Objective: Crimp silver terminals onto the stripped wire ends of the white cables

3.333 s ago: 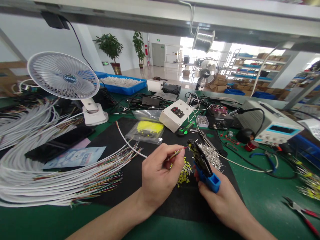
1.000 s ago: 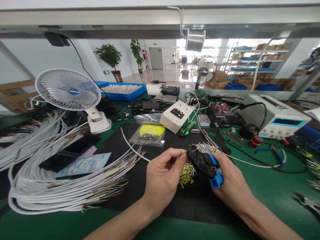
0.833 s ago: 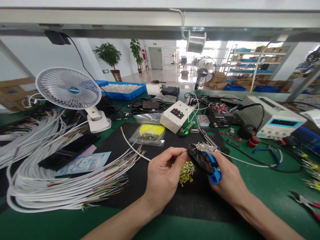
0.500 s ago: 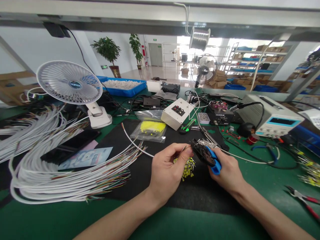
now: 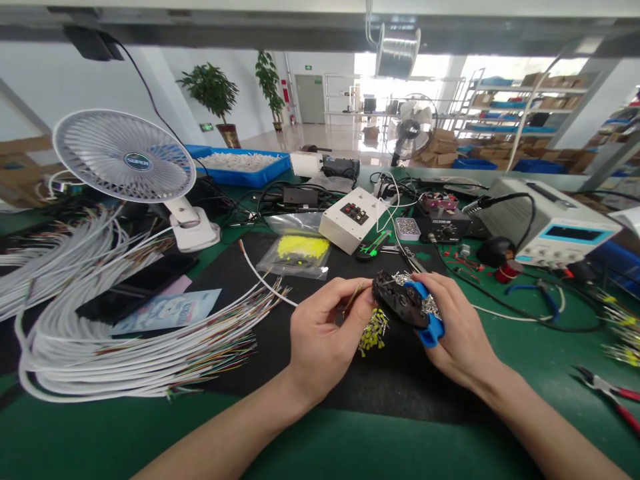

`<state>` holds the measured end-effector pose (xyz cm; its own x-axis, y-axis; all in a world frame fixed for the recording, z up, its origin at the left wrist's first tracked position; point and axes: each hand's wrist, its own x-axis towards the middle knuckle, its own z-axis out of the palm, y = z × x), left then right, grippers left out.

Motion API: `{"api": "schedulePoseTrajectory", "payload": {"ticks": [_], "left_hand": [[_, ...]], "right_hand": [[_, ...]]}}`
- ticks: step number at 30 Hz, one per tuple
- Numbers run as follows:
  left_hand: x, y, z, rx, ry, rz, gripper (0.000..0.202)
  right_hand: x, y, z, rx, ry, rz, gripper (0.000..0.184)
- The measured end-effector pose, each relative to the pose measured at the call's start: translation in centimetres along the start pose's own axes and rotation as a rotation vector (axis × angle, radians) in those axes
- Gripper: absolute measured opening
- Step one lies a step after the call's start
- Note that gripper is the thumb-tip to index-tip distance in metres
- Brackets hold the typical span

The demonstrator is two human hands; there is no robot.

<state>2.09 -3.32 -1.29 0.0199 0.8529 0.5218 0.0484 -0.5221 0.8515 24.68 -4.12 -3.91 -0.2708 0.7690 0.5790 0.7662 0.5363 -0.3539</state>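
Observation:
Between thumb and forefinger, my left hand [image 5: 325, 333] pinches the thin wire ends of a white cable [image 5: 265, 283], which runs out to the left. My right hand [image 5: 460, 327] is wrapped round the blue handles of a black-headed crimping tool [image 5: 397, 300]. The tool's jaws are at my left fingertips; whether a wire lies inside them I cannot make out. Below the jaws, a pile of yellow-sleeved terminals [image 5: 374, 333] lies on the black mat [image 5: 390, 400]. More bare metal terminals [image 5: 430, 307] show behind the tool, partly hidden by my right hand.
A large bundle of white cables [image 5: 125, 360] covers the left, with a phone [image 5: 137, 287] on it. Behind the mat are a bag of yellow sleeves [image 5: 303, 248], a switch box [image 5: 353, 220] and a small fan [image 5: 125, 157]. Red-handled cutters [image 5: 610, 393] lie at right.
The crimping tool has turned so more of its head faces me, and its jaws sit close to my left fingertips. The whole view has shifted slightly.

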Motion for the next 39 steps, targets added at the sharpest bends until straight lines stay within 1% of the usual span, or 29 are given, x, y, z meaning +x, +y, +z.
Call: {"api": "schedulePoseTrajectory", "payload": {"ticks": [3, 4, 5, 6, 7, 9, 10, 11, 12, 13, 15, 17, 19, 20, 21, 22, 24, 26, 29, 31, 33, 34, 36, 39], "left_hand": [[0.4, 0.0, 0.0, 0.057, 0.044, -0.037, 0.012], [0.6, 0.0, -0.1, 0.085, 0.021, -0.060, 0.012], [0.9, 0.1, -0.1, 0.124, -0.046, -0.087, 0.012], [1.1, 0.2, -0.1, 0.171, -0.161, -0.108, 0.013], [1.2, 0.4, -0.1, 0.222, -0.316, -0.116, 0.013], [1.0, 0.6, -0.1, 0.324, -0.651, -0.071, 0.015], [0.7, 0.7, -0.1, 0.372, -0.789, -0.028, 0.016], [0.2, 0.8, -0.1, 0.420, -0.890, 0.020, 0.017], [-0.4, 0.9, -0.2, 0.473, -0.960, 0.059, 0.018], [-1.0, 0.9, -0.3, 0.525, -1.008, 0.087, 0.019], [-1.9, 1.0, -0.7, 0.614, -1.066, 0.125, 0.022], [-2.1, 1.0, -1.6, 0.678, -1.059, 0.146, 0.025], [-1.6, 0.8, -2.6, 0.768, -0.978, 0.165, 0.025], [-1.3, 0.7, -3.0, 0.842, -0.928, 0.188, 0.024], [-0.9, 0.6, -3.4, 0.932, -0.906, 0.230, 0.024], [-0.6, 0.5, -3.6, 1.020, -0.922, 0.294, 0.022], [-0.2, 0.3, -3.7, 1.151, -1.021, 0.459, 0.022], [-0.3, 0.2, -3.3, 1.205, -1.112, 0.632, 0.022], [-0.6, -0.2, -2.5, 1.207, -1.138, 0.825, 0.021], [-0.6, -0.4, -2.3, 1.164, -1.136, 0.896, 0.018], [-0.5, -0.6, -2.4, 1.091, -1.112, 0.897, 0.017], [-0.4, -0.6, -2.5, 1.045, -1.080, 0.858, 0.018], [0.1, -0.4, -2.6, 0.926, -0.964, 0.709, 0.021], [1.5, 0.0, -2.0, 0.732, -0.708, 0.399, 0.019]], "right_hand": [[0.2, -0.4, -0.2, 0.091, 0.028, 0.104, 0.066], [0.2, -0.5, -0.3, 0.130, 0.049, 0.155, 0.062], [0.3, -0.5, -0.5, 0.175, 0.076, 0.214, 0.058], [0.3, -0.4, -0.6, 0.225, 0.111, 0.277, 0.053], [0.3, -0.2, -0.7, 0.279, 0.153, 0.340, 0.049], [0.2, 0.4, -0.9, 0.382, 0.232, 0.447, 0.044], [0.1, 0.7, -1.0, 0.423, 0.265, 0.486, 0.042], [0.0, 1.0, -1.0, 0.454, 0.290, 0.511, 0.040], [-0.1, 1.3, -1.1, 0.480, 0.305, 0.527, 0.039], [-0.2, 1.5, -1.1, 0.505, 0.310, 0.538, 0.039], [-0.2, 1.5, -1.0, 0.559, 0.306, 0.551, 0.038], [-0.2, 1.3, -1.0, 0.616, 0.297, 0.559, 0.036], [-0.1, 1.0, -1.1, 0.661, 0.281, 0.564, 0.035], [0.0, 0.9, -1.2, 0.677, 0.273, 0.566, 0.034], [0.0, 0.8, -1.2, 0.691, 0.263, 0.568, 0.033], [0.0, 0.8, -1.2, 0.701, 0.255, 0.570, 0.033], [-0.1, 0.9, -1.2, 0.716, 0.241, 0.580, 0.033], [-0.1, 1.0, -1.1, 0.729, 0.235, 0.590, 0.034], [-0.2, 1.1, -1.0, 0.745, 0.223, 0.610, 0.037], [-0.1, 1.1, -0.9, 0.755, 0.213, 0.622, 0.039], [-0.1, 1.1, -0.9, 0.775, 0.201, 0.629, 0.039], [0.0, 1.0, -1.0, 0.791, 0.195, 0.630, 0.038], [0.1, 0.8, -1.1, 0.849, 0.172, 0.632, 0.037], [0.3, 0.0, -1.7, 1.062, 0.118, 0.650, 0.033]]}}
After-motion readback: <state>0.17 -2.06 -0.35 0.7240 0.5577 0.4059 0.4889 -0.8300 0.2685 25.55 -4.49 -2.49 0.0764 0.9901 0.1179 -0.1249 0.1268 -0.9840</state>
